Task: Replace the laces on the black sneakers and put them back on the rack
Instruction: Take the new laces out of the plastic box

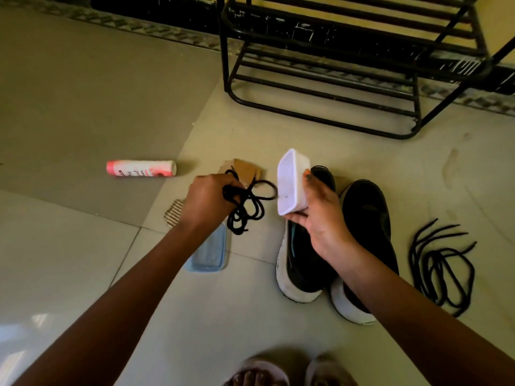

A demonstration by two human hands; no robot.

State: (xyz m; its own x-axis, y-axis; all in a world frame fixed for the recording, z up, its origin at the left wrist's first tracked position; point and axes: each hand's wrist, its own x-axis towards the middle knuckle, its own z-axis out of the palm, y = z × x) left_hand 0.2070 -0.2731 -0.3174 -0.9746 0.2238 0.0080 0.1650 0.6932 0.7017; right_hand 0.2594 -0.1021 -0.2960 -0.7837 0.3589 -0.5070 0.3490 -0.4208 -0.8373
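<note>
Head view:
- Left hand (207,200): fingers curled round bunched black laces (246,210), loops dangling free.
- Right hand (320,218): clamps white tub (292,181) between thumb and fingers. Tub tipped, mouth toward left hand, presumably for passing laces.
- Black sneakers (365,215): side by side on floor, near right, within reach for lacing.
- Second lace bundle (443,263): loose on floor, right of sneakers.
- Rack (320,104): far right, top cut off.
- Left sneaker's far end hidden behind tub and hand.
- Eyelets too dark to read.
- Which laces are new: cannot tell.

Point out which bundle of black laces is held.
The bundle in the left hand; the other bundle lies loose on the floor right of the sneakers.
</note>
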